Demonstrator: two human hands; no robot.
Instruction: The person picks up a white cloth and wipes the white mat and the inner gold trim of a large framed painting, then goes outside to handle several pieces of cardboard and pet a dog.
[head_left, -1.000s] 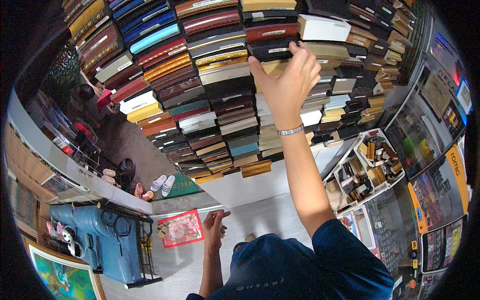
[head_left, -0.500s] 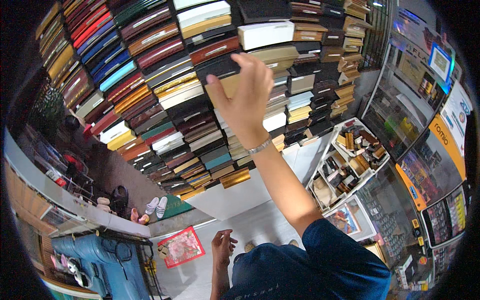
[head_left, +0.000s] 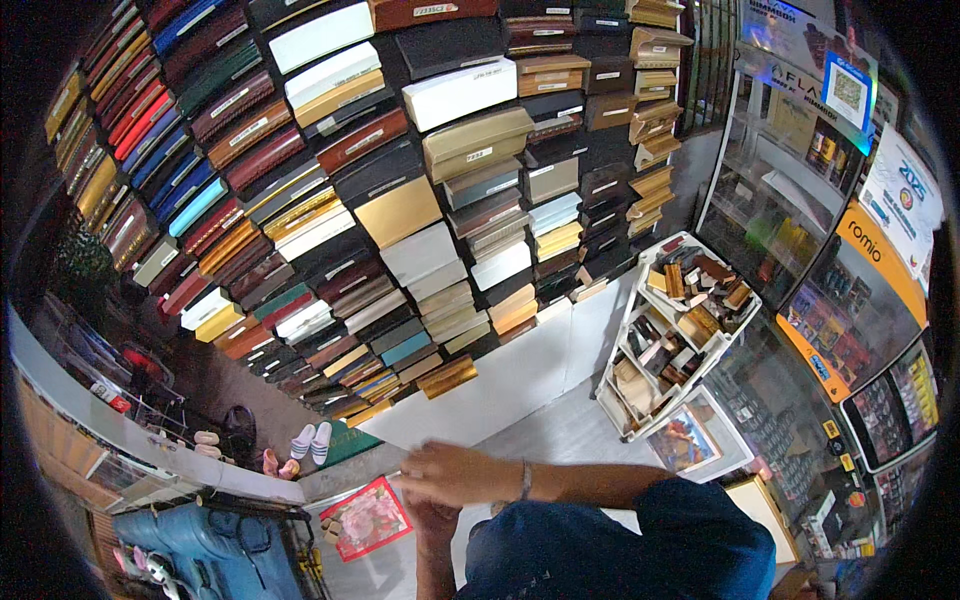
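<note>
My right hand (head_left: 460, 474) is drawn in across the front of my body, a bracelet at its wrist. It lies over the upper part of my left hand (head_left: 431, 517), so the two overlap. My left forearm rises from the lower edge. The fingers of both hands are partly hidden or blurred where they meet, and no object shows between them. Beyond them stands a wall display of frame moulding samples (head_left: 420, 252) in many colours, most with small white labels; neither hand touches it.
A white tiered rack (head_left: 627, 345) of moulding offcuts stands right of the display. Glass showcases (head_left: 850, 290) line the right side. A framed picture (head_left: 684, 440) leans below the rack. A red-bordered floral mat (head_left: 367, 519), slippers (head_left: 311, 443) and a blue seat (head_left: 205, 550) are at lower left.
My right hand has dropped from in front of the samples, where it was raised with fingers apart, down to my left hand. The view has shifted slightly.
</note>
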